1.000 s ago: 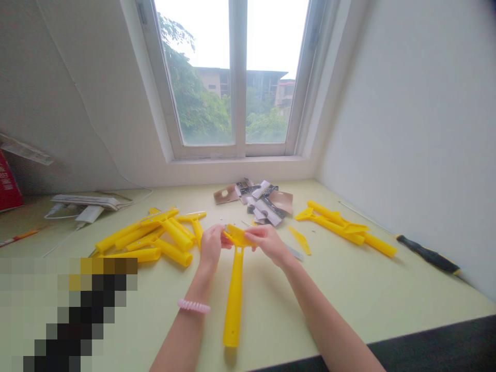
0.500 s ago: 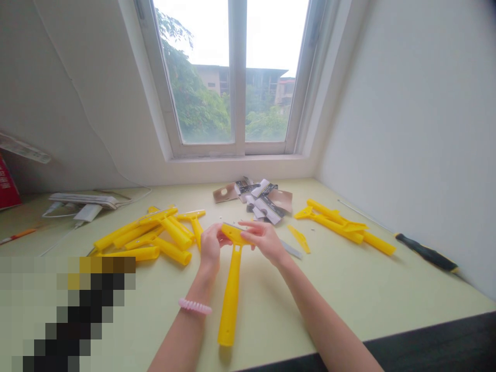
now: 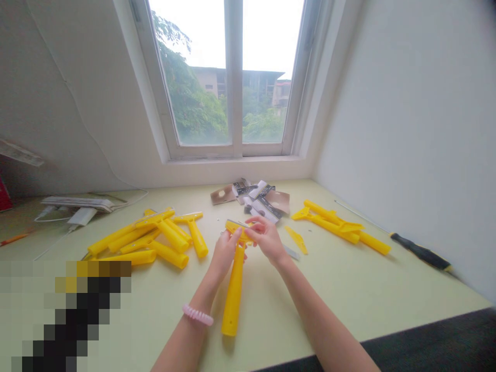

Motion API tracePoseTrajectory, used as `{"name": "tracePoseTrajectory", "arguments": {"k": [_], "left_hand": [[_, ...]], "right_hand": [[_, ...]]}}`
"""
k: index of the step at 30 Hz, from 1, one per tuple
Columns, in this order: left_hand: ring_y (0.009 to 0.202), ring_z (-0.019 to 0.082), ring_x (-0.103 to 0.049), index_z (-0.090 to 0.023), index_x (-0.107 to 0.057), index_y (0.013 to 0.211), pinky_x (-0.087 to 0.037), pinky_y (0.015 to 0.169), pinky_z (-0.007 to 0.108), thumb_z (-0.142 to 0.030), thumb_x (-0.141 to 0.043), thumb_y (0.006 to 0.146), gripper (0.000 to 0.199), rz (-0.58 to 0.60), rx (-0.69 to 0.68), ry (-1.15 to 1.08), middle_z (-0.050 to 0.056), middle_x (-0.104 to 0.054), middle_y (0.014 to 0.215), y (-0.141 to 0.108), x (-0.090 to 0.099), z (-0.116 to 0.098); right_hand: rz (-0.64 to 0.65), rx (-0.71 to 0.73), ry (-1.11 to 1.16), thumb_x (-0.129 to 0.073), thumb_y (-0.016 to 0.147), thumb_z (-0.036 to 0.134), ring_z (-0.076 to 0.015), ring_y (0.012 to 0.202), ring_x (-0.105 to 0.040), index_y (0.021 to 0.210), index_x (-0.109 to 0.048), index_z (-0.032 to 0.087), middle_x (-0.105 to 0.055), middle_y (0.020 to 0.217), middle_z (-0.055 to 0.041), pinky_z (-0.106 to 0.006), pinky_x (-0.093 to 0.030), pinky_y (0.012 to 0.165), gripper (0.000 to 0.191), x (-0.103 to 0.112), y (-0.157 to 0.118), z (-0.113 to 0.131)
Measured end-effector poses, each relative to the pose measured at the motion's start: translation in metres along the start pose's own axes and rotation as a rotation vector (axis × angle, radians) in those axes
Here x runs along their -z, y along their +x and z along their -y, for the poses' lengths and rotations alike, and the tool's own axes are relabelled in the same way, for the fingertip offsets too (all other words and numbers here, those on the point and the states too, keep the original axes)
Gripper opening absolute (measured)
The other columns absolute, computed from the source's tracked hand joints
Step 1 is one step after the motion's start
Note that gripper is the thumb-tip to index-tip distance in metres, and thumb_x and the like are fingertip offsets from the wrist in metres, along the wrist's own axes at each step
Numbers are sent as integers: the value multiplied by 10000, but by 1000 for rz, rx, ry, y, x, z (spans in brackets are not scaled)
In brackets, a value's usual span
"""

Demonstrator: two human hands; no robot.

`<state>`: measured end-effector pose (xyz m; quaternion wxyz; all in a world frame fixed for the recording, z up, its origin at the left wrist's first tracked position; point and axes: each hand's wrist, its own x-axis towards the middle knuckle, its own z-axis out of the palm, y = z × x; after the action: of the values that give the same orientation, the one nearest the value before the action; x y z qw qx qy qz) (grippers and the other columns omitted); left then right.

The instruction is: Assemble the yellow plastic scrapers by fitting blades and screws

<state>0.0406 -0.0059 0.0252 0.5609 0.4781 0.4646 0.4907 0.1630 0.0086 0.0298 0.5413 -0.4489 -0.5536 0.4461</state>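
Head cam: cluttered desk (image 3: pixel 329 305) under window (image 3: pixel 234 103). On L, scraper pile (image 3: pixel 172 236), handles crossing & overlapping; behind it power strip (image 3: pixel 75 203) w/ adapter (image 3: pixel 82 218), pencil (image 3: pixel 15 238) at far L. Dark pixelated patch (image 3: pixel 73 315) blocks lower-L corner, can't tell what's under it. Cards (image 3: pixel 263 206) heaped just past R hand (image 3: pixel 268 241). Just R of that hand: yellow cover (image 3: pixel 296 239) & metal blade (image 3: pixel 292 252), blade partly behind wrist. Farther R, yellow stack (image 3: pixel 336 229), parts lying across each other, then screwdriver (image 3: pixel 420 251) angled along wall (image 3: pixel 406 129). Counts: 1 scraper (image 3: pixel 233 294) in hands, 1 lone scraper (image 3: pixel 198 238) at pile's R edge, 5+ handles in pile (overlaps, exact no. unclear), 2+ in yellow stack, 1 loose cover, 1 blade, 1 screwdriver, 1 pencil, 1 strip, 1 adapter; cards several, too jumbled to ct. Pose: both forearms reach fwd from bottom edge, converging approx mid-desk. L hand (image 3: pixel 223 253), pink coil (image 3: pixel 198 314) on wrist, grasps scraper by its head, thumb on top, other fingers mostly hidden. R hand bends inward, thumb & fingers pinching head's R end; can't tell if sth tiny's held there too. Scraper's btwn hands, head away, handle pointing back toward person; can't tell if handle end touches desk.
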Motion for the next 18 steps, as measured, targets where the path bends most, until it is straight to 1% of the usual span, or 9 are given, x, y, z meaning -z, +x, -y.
{"name": "tracePoseTrajectory", "arguments": {"k": [2, 3, 6, 8, 11, 13, 14, 16, 18], "left_hand": [[322, 114, -476, -179, -415, 906, -360, 308, 214, -486, -450, 748, 347, 103, 24, -26, -41, -520, 520, -2, -3, 5], [297, 109, -452, -187, -388, 906, -329, 282, 200, -488, -429, 759, 337, 129, 18, -48, -56, -498, 493, -2, -5, 7], [265, 87, -405, -203, -350, 888, -276, 252, 168, -467, -401, 781, 290, 146, -24, -99, -79, -465, 466, -2, -6, 11], [264, 79, -397, -206, -347, 884, -272, 248, 163, -454, -397, 786, 272, 154, -49, -114, -81, -466, 475, -2, -6, 11], [275, 83, -405, -204, -350, 878, -280, 249, 168, -439, -404, 780, 261, 169, -51, -118, -81, -460, 473, 0, -5, 8], [279, 83, -402, -202, -351, 866, -282, 254, 170, -421, -414, 772, 246, 128, -48, -121, -83, -454, 465, 1, -2, 4], [278, 81, -396, -202, -352, 853, -281, 256, 169, -409, -420, 766, 235, 88, -48, -123, -84, -451, 461, 3, 1, 2], [280, 76, -390, -205, -346, 811, -282, 262, 169, -389, -435, 752, 212, -6, -40, -130, -83, -450, 459, 6, 7, -1], [293, 74, -399, -205, -341, 775, -294, 275, 169, -370, -439, 747, 194, -93, -27, -130, -76, -461, 466, 9, 15, -4]], "right_hand": [[11, 7, 0, -621, 621, 275, -104, 520, -510, 827, -545, 170, -562, 575, 20, -186, -383, 401, 244, 1, 0, 0], [23, 5, 3, -628, 617, 277, -107, 524, -514, 825, -541, 170, -562, 572, 21, -186, -382, 403, 250, 1, -1, 1], [51, -4, 10, -643, 608, 287, -114, 536, -527, 815, -544, 167, -571, 571, 19, -192, -387, 415, 259, 0, -1, 2], [55, -15, 10, -650, 606, 300, -116, 538, -534, 807, -554, 166, -581, 578, 14, -198, -392, 425, 260, 0, -1, 2], [80, -62, -3, -655, 609, 338, -119, 544, -544, 823, -575, 161, -605, 612, -4, -216, -413, 455, 289, 1, 1, 2], [89, -87, -40, -618, 649, 387, -124, 555, -551, 847, -591, 154, -623, 657, -27, -238, -432, 486, 306, 4, 4, 0], [71, -83, -76, -582, 680, 409, -128, 564, -555, 852, -598, 151, -630, 678, -38, -249, -438, 503, 310, 7, 6, -2], [-19, -33, -210, -509, 739, 413, -141, 599, -566, 848, -613, 153, -644, 722, -54, -272, -446, 554, 300, 13, 9, -6], [-119, 51, -441, -481, 766, 346, -159, 660, -574, 825, -634, 161, -655, 767, -61, -294, -438, 631, 247, 17, 11, -12]]}}
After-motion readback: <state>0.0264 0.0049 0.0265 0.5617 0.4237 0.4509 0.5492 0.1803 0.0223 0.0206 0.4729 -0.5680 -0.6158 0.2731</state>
